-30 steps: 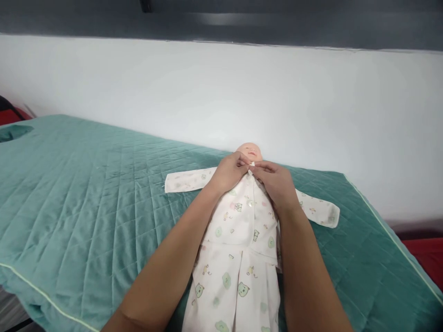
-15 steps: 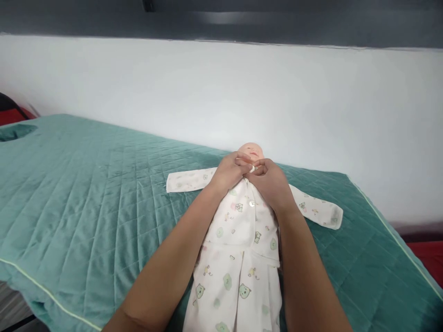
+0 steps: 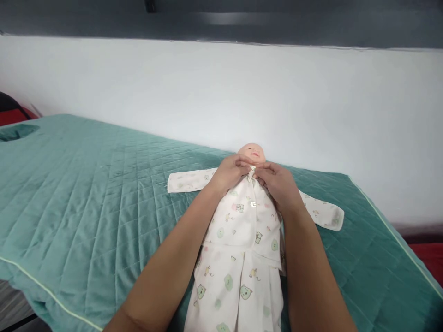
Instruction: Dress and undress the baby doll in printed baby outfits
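A baby doll (image 3: 251,148) lies on its back, dressed in a white long-sleeved top (image 3: 238,226) and white trousers (image 3: 221,286) printed with green bears. At the doll's neck, my left hand (image 3: 231,173) pinches one side of the top's collar (image 3: 253,169). Facing it, my right hand (image 3: 277,180) has its fingers closed on the collar's other side. Fabric bunches between the two hands, and the fingertips partly cover it. Lower on the chest a white button (image 3: 253,204) shows on the front band. Both sleeves stretch out sideways, the left one (image 3: 190,180) and the right one (image 3: 325,213).
Under the doll spreads a green quilted cover (image 3: 104,198) with pale piping along its edges. A white wall (image 3: 194,87) rises right behind the doll's head, below a dark panel (image 3: 277,23). Red items (image 3: 429,258) show at the far right and far left.
My right hand has shifted slightly right and down, so the collar between the hands shows more. My left hand stays almost in place at the neck.
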The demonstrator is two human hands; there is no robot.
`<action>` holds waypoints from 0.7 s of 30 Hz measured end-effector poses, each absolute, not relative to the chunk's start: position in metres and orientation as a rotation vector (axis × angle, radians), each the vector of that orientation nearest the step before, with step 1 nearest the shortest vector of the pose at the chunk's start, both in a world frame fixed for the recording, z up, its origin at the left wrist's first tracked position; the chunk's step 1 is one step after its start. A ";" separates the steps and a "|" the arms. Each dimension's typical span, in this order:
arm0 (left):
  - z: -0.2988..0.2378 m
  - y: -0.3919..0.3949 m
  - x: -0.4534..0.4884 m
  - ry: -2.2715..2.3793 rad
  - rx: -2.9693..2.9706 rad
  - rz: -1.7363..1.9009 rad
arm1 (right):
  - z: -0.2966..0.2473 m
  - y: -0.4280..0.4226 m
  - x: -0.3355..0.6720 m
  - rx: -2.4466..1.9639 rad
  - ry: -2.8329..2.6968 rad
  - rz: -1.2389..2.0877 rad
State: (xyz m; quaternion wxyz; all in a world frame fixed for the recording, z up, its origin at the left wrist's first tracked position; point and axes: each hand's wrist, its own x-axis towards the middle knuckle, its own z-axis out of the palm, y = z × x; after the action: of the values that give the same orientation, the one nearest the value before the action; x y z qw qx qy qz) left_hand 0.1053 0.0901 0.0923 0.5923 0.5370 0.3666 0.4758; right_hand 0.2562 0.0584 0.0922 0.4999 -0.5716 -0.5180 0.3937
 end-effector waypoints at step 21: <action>0.093 0.091 0.107 1.274 1.820 1.016 | 0.090 0.061 0.255 -1.500 -1.227 0.849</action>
State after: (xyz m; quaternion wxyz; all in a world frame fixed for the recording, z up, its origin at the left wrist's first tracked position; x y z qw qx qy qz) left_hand 0.1068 0.0914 0.0933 0.3421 0.7001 0.4902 0.3906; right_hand 0.2548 0.0609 0.0900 0.4908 -0.6178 -0.5052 0.3497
